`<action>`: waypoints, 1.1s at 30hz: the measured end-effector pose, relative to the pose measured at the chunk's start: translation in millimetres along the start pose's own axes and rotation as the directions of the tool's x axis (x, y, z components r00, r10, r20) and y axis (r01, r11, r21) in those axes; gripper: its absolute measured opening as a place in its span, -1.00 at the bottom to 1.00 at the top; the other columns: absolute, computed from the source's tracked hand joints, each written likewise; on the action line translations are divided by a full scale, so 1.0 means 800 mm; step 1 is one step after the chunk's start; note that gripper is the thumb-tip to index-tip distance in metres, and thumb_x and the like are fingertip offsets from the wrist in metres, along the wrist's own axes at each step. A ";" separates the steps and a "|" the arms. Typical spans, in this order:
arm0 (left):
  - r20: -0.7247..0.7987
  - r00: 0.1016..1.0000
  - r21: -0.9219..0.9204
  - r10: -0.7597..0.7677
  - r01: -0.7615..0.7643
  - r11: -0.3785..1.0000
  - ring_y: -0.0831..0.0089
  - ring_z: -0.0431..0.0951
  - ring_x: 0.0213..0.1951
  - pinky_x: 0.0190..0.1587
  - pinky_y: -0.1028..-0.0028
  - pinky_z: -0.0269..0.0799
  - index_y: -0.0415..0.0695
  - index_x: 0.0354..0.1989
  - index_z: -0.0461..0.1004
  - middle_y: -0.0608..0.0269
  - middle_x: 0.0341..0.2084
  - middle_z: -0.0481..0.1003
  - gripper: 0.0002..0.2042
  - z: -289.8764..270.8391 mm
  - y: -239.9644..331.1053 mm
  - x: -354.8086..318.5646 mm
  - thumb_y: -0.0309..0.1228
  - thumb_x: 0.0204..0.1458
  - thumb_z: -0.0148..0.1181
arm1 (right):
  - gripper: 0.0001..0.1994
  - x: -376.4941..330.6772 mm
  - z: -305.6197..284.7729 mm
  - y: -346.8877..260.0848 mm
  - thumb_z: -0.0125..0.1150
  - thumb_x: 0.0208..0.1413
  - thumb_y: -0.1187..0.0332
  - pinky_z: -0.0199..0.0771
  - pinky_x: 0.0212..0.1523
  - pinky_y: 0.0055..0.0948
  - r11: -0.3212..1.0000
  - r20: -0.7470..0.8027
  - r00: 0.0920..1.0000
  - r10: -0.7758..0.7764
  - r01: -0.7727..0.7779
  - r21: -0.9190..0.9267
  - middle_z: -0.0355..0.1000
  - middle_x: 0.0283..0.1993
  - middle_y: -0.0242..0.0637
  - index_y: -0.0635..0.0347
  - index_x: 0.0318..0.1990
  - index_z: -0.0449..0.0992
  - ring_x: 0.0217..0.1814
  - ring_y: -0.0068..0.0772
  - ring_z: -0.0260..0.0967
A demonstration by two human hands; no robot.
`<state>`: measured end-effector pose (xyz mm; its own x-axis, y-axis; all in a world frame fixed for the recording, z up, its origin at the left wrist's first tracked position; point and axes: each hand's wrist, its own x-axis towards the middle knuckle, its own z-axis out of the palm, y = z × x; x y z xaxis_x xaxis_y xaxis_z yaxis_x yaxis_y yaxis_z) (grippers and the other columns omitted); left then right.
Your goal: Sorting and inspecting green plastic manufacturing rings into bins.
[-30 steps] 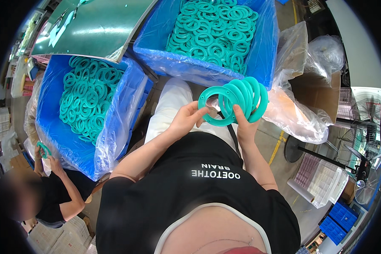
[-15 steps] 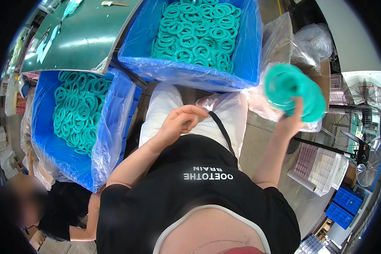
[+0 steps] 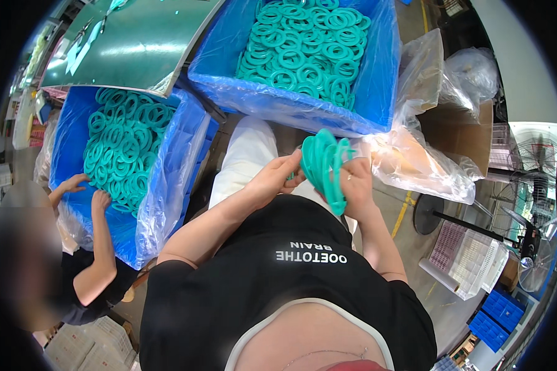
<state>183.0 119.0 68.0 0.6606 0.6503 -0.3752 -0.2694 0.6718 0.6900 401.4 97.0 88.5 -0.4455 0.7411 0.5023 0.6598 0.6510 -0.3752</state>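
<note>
Head view, person's right hand (image 3: 358,185) grasping a fanned bunch of flat teal plastic rings (image 3: 321,168) above white-trousered lap (image 3: 246,151), left hand (image 3: 273,180) curling at their edge, grip unclear, blue film-lined bin (image 3: 260,99) standing beyond.

A green worktop (image 3: 143,52) juts in at the upper left, carrying pale teal strips (image 3: 85,48). Over on the right, two wire-guarded fans (image 3: 536,266) stand near the edge, and a round black base (image 3: 426,216) sits on the floor just beside a yellow line (image 3: 402,216). Near it are a pale crate (image 3: 479,263) and a white roll (image 3: 439,276); blue crates (image 3: 501,312) sit lower right. Pale crates (image 3: 88,346) fill the lower left.
</note>
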 end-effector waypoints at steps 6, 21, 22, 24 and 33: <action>0.037 0.995 -0.205 -0.093 0.099 0.974 0.78 -0.05 -0.67 -0.65 0.67 -0.18 -0.16 -0.21 0.43 0.58 -0.66 0.06 -0.70 -0.012 0.001 -0.006 -0.21 0.23 -0.16 | -0.66 -0.015 0.016 -0.013 0.43 -0.21 0.24 0.17 -0.33 -0.44 0.826 0.009 0.956 0.292 -0.257 0.501 0.35 -0.37 -0.38 0.15 -0.29 0.47 -0.41 -0.51 0.19; -0.278 0.918 0.183 0.283 -0.239 0.954 0.80 0.02 -0.64 -0.63 0.70 -0.13 -0.11 -0.15 0.44 0.58 -0.65 0.15 -0.82 0.000 -0.029 0.004 -0.39 0.19 -0.09 | -0.67 -0.034 0.033 -0.002 0.22 0.03 0.41 0.30 -0.18 -0.49 0.035 0.219 0.447 0.868 -0.493 0.869 0.39 -0.19 -0.39 0.19 -0.03 0.36 -0.20 -0.55 0.31; -0.178 0.923 0.235 0.342 -0.298 0.925 0.79 0.00 -0.65 -0.63 0.69 -0.14 -0.11 -0.17 0.44 0.58 -0.66 0.13 -0.81 0.000 -0.038 0.008 -0.35 0.21 -0.10 | -0.59 -0.032 0.039 -0.014 0.26 -0.02 0.40 0.32 -0.10 -0.44 -0.100 0.304 0.341 0.890 -0.505 0.857 0.39 -0.12 -0.36 0.17 0.01 0.34 -0.11 -0.50 0.33; -0.080 0.915 0.277 0.395 -0.360 0.891 0.79 -0.02 -0.65 -0.63 0.69 -0.15 -0.11 -0.19 0.45 0.58 -0.67 0.10 -0.79 0.011 -0.026 0.003 -0.32 0.22 -0.11 | -0.54 -0.031 0.045 -0.017 0.27 -0.03 0.40 0.33 0.00 -0.38 -0.210 0.379 0.375 0.846 -0.419 0.883 0.37 -0.04 -0.33 0.17 0.06 0.31 0.00 -0.44 0.33; -0.027 1.000 -0.084 0.011 -0.013 0.996 0.73 0.20 -0.57 -0.50 0.65 0.10 -0.13 -0.26 0.43 0.55 -0.54 0.34 -0.71 -0.019 0.002 -0.008 -0.18 0.24 -0.14 | -0.52 -0.029 0.035 -0.016 0.30 -0.05 0.35 0.37 -0.23 -0.53 -0.174 0.453 0.471 0.757 -0.523 0.835 0.39 -0.10 -0.37 0.15 0.06 0.31 -0.11 -0.54 0.35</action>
<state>168.1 121.6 62.4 0.6385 0.6670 -0.3840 -0.3359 0.6904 0.6407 386.5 76.2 59.9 0.0157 0.9162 -0.4005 -0.3873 -0.3637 -0.8472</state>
